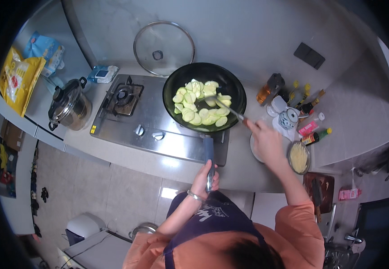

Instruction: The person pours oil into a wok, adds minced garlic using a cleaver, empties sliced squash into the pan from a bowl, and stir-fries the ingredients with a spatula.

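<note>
A black wok (230, 80) sits over the right burner of the stainless steel gas hob (177, 143). My left hand (205, 178) is wrapped around its grey handle (209, 149), close to the metal end. In the wok lie many thin slices of pale green squash or zucchini (194, 116), looking glossy. My right hand (265, 139) grips the brown handle of a metal spatula (228, 108). The spatula's blade reaches in among the slices near the wok's middle, partly hidden by them.
Against the back wall leans a glass lid (164, 47). A lidded steel pot (71, 106) stands left of the bare burner (123, 95). Several bottles (309, 104) and a patterned jar (288, 118) crowd the right counter. Nearby are a bowl of pale shreds (298, 158) and a cutting board with a cleaver (317, 191).
</note>
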`<state>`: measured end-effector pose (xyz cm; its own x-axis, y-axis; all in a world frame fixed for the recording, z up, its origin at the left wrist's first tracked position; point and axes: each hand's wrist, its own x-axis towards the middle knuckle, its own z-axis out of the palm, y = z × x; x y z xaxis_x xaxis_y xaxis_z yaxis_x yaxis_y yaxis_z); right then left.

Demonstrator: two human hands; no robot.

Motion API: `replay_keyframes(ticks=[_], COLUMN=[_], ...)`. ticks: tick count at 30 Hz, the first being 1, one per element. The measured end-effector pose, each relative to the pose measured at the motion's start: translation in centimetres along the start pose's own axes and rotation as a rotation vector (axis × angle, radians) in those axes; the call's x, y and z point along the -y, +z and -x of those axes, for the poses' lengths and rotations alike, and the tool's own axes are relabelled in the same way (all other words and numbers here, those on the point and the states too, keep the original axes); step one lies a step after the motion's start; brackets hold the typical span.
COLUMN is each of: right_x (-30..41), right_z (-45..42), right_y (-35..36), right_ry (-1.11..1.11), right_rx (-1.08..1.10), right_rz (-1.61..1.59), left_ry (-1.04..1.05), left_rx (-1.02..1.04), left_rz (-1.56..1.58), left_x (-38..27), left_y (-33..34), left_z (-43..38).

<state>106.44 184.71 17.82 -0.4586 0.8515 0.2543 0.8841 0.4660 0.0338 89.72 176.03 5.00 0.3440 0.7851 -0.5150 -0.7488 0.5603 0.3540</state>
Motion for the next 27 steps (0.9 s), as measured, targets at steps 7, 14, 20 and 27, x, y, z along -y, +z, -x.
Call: replay_keyframes(ticks=[7,14,20,27], right_x=[-1.5,-3.6,-3.8,-3.9], right_z=[-2.5,-5.3,-3.9,-3.8], right_y=[0.2,2.6,-6.9,-10.0], right_ry=[-0.043,-0.242,-0.315,-0.304], right_rx=[-0.060,-0.287,-0.031,0.104], right_rz=[-0.123,-0.070,0.073,0.099], left_ry=[-0.003,-0.009,0.000,0.005], left_rx=[0.009,0.035,0.025,0.009], left_rz=[0.011,0.017,0.014,0.006], left_x=[0.1,0.1,-0.1,0.0], left_y=[-0.4,0.1,-0.3,0.1], left_z=[-0.2,-0.3,-0.2,0.0])
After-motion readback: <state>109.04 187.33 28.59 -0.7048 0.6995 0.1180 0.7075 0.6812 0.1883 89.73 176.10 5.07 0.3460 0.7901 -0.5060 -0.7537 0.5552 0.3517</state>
